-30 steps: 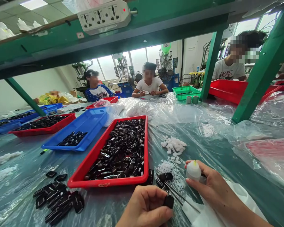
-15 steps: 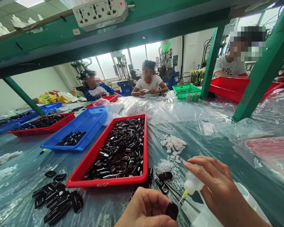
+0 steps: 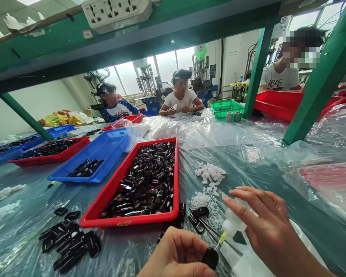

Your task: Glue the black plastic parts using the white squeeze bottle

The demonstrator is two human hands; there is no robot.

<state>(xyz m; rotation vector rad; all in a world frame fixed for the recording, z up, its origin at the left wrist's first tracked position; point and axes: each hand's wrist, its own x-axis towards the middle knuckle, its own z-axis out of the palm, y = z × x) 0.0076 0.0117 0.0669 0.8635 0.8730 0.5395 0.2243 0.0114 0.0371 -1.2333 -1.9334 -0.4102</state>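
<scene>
My left hand (image 3: 180, 256) is closed at the bottom edge, pinching a small black plastic part (image 3: 211, 257) between thumb and fingers. My right hand (image 3: 265, 227) grips a small white squeeze bottle (image 3: 233, 224), tipped so its yellow-green nozzle points down at the black part, almost touching it. Just beyond my hands lie a few loose black parts (image 3: 200, 212), thin tweezers (image 3: 212, 232) and white plastic bits (image 3: 210, 173). A red tray (image 3: 109, 196) heaped with black parts sits directly ahead.
A pile of black parts (image 3: 70, 242) lies at lower left. A blue tray (image 3: 103, 148) and another red tray (image 3: 75, 148) stand further left. Clear plastic sheet (image 3: 248, 154) covers the green table. Three people sit across. Green shelf posts (image 3: 320, 80) rise at right.
My right hand lifted the bottle from standing upright and tipped its nozzle down toward the black part. My left hand turned the part slightly toward the nozzle.
</scene>
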